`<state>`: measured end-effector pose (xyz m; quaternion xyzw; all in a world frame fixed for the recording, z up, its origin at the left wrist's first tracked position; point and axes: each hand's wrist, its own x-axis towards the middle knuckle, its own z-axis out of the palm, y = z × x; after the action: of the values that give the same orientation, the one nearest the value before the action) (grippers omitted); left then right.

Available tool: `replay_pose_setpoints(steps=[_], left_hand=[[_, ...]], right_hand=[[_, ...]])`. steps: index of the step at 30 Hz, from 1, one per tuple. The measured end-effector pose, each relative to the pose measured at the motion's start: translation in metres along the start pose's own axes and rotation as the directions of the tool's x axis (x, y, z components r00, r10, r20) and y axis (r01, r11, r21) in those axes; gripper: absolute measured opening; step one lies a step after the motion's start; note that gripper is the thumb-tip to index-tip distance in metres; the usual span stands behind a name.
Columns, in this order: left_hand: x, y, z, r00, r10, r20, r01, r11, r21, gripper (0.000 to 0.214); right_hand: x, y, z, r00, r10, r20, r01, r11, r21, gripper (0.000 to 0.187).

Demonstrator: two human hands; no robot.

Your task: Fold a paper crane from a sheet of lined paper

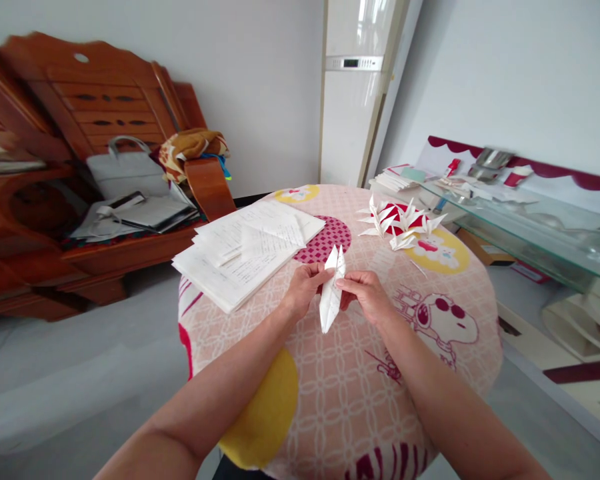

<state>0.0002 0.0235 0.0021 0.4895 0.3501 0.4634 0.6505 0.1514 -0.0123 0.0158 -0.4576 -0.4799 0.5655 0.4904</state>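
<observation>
A folded white paper piece, long and pointed, is held upright above a round table with a pink patterned cloth. My left hand pinches its upper left side. My right hand pinches its right side, fingers closed on the paper. Both hands hover over the middle of the table.
A stack of printed paper sheets lies on the table's left. Several finished folded paper cranes sit at the far right of the table. A wooden bench with a grey bag stands left. A glass shelf runs along the right, and a white standing air conditioner stands behind.
</observation>
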Motion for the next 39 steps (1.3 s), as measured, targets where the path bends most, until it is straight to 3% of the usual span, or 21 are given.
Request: replay_pose_setpoints(steps=[3,9,14,16,19,21,25,29,31,34,36,39], left_hand=[[0.002,-0.002,-0.002,0.998,0.047,-0.032,-0.047,0.999,0.011,0.042],[0.002,0.003,-0.006,0.999,-0.027,0.045,0.028,0.999,-0.016,0.039],[0.001,0.002,-0.006,1.0,0.006,-0.026,-0.006,1.0,-0.003,0.043],[0.0,0.001,-0.006,1.0,-0.001,0.0,0.001,1.0,0.014,0.042],[0.003,0.0,-0.008,0.998,-0.02,0.059,0.015,0.997,0.079,0.043],[0.005,-0.002,-0.01,1.0,-0.015,0.02,0.011,0.976,0.215,0.044],[0.01,-0.006,-0.014,0.999,-0.008,-0.038,0.027,0.841,0.54,0.049],[0.012,-0.008,-0.018,0.983,0.185,0.019,-0.134,0.633,0.762,0.043],[0.013,-0.01,-0.019,0.948,0.303,0.098,-0.256,0.545,0.798,0.039],[0.014,-0.012,-0.021,0.887,0.393,0.243,-0.417,0.459,0.785,0.033],[0.014,-0.012,-0.021,0.87,0.352,0.345,-0.48,0.446,0.755,0.028],[0.013,-0.009,-0.02,0.866,0.25,0.433,-0.498,0.5,0.708,0.024]], right_hand=[[0.0,0.001,0.001,1.0,0.0,-0.008,0.0,1.0,-0.01,0.028],[0.004,0.006,0.0,0.997,-0.017,-0.076,0.015,0.999,-0.033,0.026],[0.005,0.008,0.001,0.994,-0.037,-0.102,0.033,0.999,-0.037,0.028],[0.006,0.01,0.001,0.991,-0.042,-0.124,0.034,0.997,-0.064,0.029],[0.008,0.015,-0.003,0.988,-0.028,-0.15,0.006,0.989,-0.15,0.029],[0.011,0.019,-0.007,0.989,0.013,-0.149,-0.049,0.969,-0.241,0.029],[0.015,0.022,-0.014,0.989,0.033,-0.142,-0.098,0.873,-0.478,0.032],[0.017,0.018,-0.013,0.983,-0.123,-0.138,-0.032,0.622,-0.782,0.03],[0.015,0.015,-0.013,0.972,-0.204,-0.114,0.012,0.53,-0.848,0.02],[0.011,0.012,-0.014,0.956,-0.293,0.004,0.157,0.5,-0.851,0.01],[0.008,0.011,-0.017,0.939,-0.322,0.122,0.271,0.473,-0.838,0.021],[0.003,0.009,-0.022,0.911,-0.32,0.262,0.381,0.406,-0.831,0.031]])
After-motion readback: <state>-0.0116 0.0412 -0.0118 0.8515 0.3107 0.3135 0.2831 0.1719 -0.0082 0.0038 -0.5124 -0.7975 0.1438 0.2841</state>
